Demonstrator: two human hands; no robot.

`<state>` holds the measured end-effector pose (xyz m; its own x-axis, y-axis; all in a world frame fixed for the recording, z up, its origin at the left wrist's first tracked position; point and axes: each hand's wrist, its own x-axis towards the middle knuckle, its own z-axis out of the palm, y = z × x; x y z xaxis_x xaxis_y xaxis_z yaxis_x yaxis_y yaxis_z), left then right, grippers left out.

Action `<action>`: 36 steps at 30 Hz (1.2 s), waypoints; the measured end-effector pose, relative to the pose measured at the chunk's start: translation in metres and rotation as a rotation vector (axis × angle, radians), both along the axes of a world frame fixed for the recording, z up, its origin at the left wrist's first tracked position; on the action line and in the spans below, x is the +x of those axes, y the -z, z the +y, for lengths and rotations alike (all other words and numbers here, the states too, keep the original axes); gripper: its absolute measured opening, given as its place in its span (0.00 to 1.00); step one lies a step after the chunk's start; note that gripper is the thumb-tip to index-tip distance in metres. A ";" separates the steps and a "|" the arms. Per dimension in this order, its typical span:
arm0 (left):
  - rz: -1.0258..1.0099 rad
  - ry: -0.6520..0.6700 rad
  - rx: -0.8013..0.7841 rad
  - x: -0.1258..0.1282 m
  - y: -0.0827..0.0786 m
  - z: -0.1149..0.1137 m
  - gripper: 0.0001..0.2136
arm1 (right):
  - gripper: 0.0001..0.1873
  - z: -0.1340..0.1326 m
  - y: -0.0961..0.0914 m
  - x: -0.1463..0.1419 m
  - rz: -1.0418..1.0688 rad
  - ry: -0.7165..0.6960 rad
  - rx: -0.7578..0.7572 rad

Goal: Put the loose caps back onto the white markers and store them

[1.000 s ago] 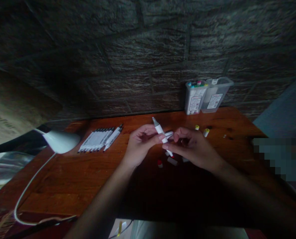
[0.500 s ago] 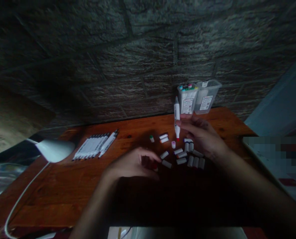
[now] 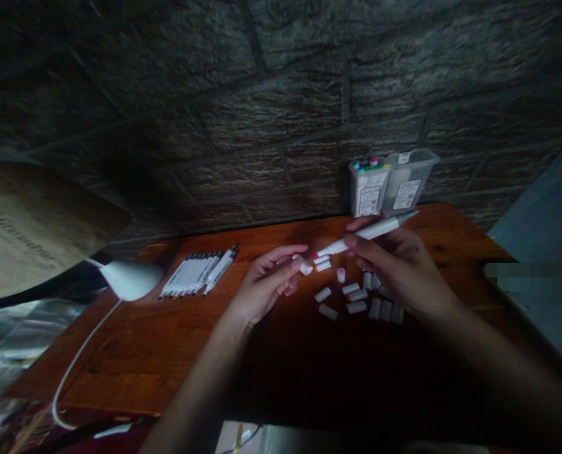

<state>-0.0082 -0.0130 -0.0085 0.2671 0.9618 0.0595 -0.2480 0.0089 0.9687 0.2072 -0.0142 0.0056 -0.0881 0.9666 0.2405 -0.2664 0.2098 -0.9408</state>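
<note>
My right hand [image 3: 394, 258] grips a white marker [image 3: 375, 230], held tilted over the table with its red tip pointing left and its grey end up to the right. Close to that tip, my left hand [image 3: 269, 277] pinches a small white marker cap [image 3: 303, 265] between thumb and fingers. Cap and tip are near each other; whether they touch is hard to make out. Below and between the hands lie several loose caps [image 3: 356, 307]. One cap [image 3: 341, 275] stands upright with a pinkish top.
A row of several white markers [image 3: 190, 274] lies at left on the wooden table [image 3: 120, 359]. Beside it stands a white lamp [image 3: 132, 280] with a cord. Against the stone wall are a clear box of markers [image 3: 368, 192] and a second clear box [image 3: 408, 183].
My left hand has lifted a cap off the table and brought it up. The marker in my right hand has swung from upright to slanting, its red tip now toward the left hand.
</note>
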 end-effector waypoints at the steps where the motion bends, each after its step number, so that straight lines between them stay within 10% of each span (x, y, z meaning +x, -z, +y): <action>1: -0.038 -0.023 -0.022 0.001 0.002 0.001 0.13 | 0.12 -0.003 -0.002 -0.002 -0.033 0.003 0.025; 36: -0.095 0.007 0.032 -0.007 -0.002 0.002 0.08 | 0.12 -0.015 0.008 -0.007 -0.420 0.080 0.537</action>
